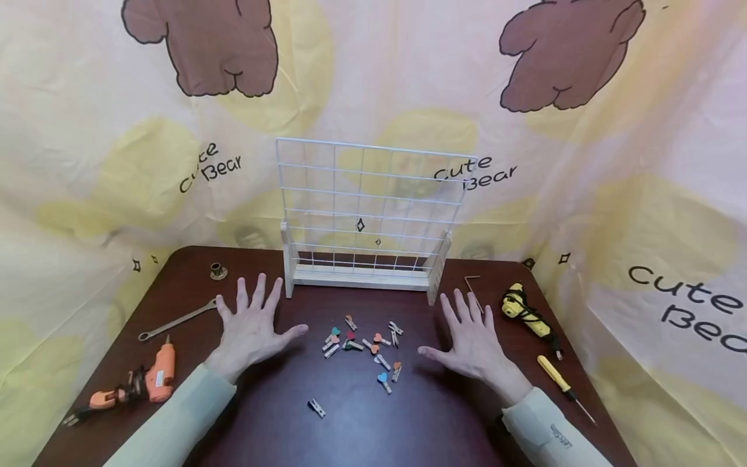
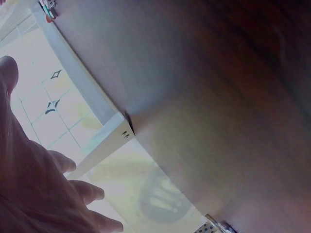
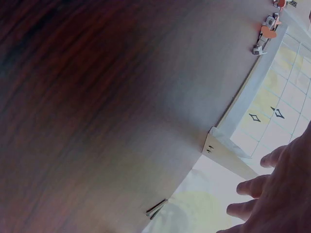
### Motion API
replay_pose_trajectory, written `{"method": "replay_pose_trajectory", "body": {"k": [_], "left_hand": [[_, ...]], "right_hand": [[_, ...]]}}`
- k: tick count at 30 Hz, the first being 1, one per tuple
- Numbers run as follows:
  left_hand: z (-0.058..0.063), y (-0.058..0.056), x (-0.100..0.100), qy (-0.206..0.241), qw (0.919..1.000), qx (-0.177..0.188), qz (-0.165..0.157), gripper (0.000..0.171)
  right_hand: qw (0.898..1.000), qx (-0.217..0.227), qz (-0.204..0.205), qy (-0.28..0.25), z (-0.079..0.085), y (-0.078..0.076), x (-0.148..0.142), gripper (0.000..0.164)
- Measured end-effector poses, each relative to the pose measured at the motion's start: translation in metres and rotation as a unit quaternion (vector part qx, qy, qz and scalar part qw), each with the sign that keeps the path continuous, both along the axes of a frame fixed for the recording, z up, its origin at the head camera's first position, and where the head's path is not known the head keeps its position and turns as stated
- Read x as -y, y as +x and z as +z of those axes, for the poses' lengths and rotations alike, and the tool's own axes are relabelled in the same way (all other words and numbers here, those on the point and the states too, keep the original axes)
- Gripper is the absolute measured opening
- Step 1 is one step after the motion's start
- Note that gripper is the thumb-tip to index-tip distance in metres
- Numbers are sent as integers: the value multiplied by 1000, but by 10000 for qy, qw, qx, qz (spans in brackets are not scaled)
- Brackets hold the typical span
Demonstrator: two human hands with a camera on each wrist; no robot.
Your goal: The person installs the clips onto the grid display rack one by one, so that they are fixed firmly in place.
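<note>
My left grip (image 1: 248, 334) and my right grip (image 1: 473, 347) are both spread wide, fingers straight, thumbs turned in toward each other, and neither has hold of anything. Whether my palms touch the counter (image 1: 403, 431) I can't tell.

Between my thumbs, in the middle of the head view, lie the small clothespins (image 1: 351, 336), several with coloured heart tops. They're scattered, a few touching or overlapping, so I'd judge it best to start with one that lies free: the blue-heart clip (image 1: 382, 378) at the near edge of the group, or the dark-topped clip (image 1: 317, 408) alone at lower centre. I'd narrow the grip to thumb and forefinger and pinch the tail ends, keeping off the heart, so that a squeeze opens the mouth; a hold too near the mouth would probably let it slip or twist.

Just beyond, at upper centre, the white wire rack (image 1: 362, 279) stands upright in its wooden base; it looks light, so I'd avoid knocking it.

Outward, my left little finger comes close to the wrench (image 1: 177, 322) at left, and my right fingers to the hex key (image 1: 474, 296) at right; I'd draw both hands inward, clear of these.
</note>
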State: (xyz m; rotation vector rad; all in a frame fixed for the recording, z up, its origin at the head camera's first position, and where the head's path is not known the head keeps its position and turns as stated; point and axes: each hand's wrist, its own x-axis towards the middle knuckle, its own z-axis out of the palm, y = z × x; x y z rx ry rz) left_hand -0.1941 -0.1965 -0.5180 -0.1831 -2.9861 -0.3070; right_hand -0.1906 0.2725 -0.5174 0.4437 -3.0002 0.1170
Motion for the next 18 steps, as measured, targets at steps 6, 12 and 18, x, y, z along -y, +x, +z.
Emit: {"method": "replay_pose_trajectory", "body": {"k": [6, 12, 18], "left_hand": [[1, 1, -1, -42, 10000, -4, 3, 126], [1, 3, -2, -74, 10000, -29, 8, 127], [5, 2, -1, 338, 9994, -72, 70, 122]], "right_hand": [[10000, -25, 10, -8, 2, -1, 0, 133], [10000, -33, -14, -20, 4, -1, -1, 133], [9999, -87, 51, -71, 9, -3, 0, 131]]}}
